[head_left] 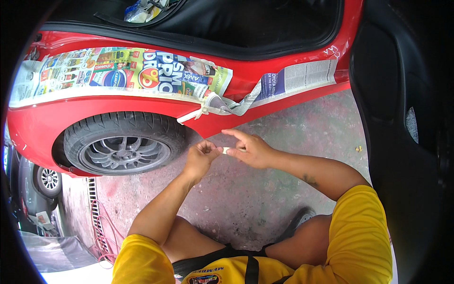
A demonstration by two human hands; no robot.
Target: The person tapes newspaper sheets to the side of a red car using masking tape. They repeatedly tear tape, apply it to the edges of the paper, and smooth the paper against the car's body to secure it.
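A short, whitish strip that looks like masking tape [225, 150] stretches between my two hands, just in front of the red car panel [213, 124]. My left hand [200, 158] pinches one end with thumb and fingertips. At the other end, the thumb of my right hand [251, 150] presses on the strip while its index finger points out toward the panel; the remaining fingers are partly hidden. Beyond my hands, newspaper sheets [113, 71] are taped over the fender above the wheel. A crumpled, loose edge of newspaper [224, 105] hangs with tape at the panel's lower corner.
The car's black tyre [123, 142] stands to the left of my hands. An open black door [383, 94] rises on the right. Below lies a stained concrete floor [302, 137], with a drain grate [92, 199] and a reddish hose [106, 227] at left. Another car [35, 184] is farther left.
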